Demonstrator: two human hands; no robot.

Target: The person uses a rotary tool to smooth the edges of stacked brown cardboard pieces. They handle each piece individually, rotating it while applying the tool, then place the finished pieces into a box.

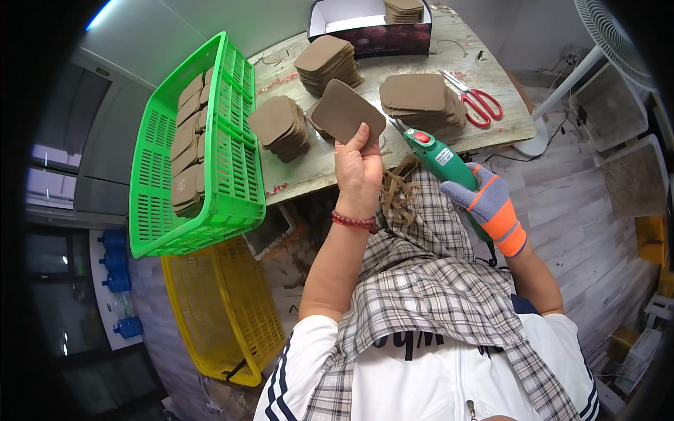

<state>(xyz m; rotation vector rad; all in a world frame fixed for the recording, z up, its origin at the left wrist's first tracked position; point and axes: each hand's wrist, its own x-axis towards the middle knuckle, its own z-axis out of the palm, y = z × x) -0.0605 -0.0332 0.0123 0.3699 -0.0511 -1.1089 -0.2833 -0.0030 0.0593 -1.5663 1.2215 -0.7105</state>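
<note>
My left hand (359, 172), bare with a red bead bracelet at the wrist, grips a brown rounded-corner pad (345, 112), thumb on its upper face. In my right hand (486, 205), gloved in grey and orange, is a green handheld power tool (439, 160) with a red switch. The tool's narrow tip points at the pad's right side; I cannot tell whether they touch. Stacks of like pads stand on the table: a left stack (275, 125), a far stack (326, 62) and a right stack (415, 95). Brown trimmed strips (401, 195) lie on my checked apron.
Red-handled scissors (483, 107) lie on the worn table (491, 70), beside the right stack. A box (379, 38) with pads stands at the back. Left of the table, a green crate (232, 133) holds pads above a yellow crate (210, 302). A white fan (611, 35) stands right.
</note>
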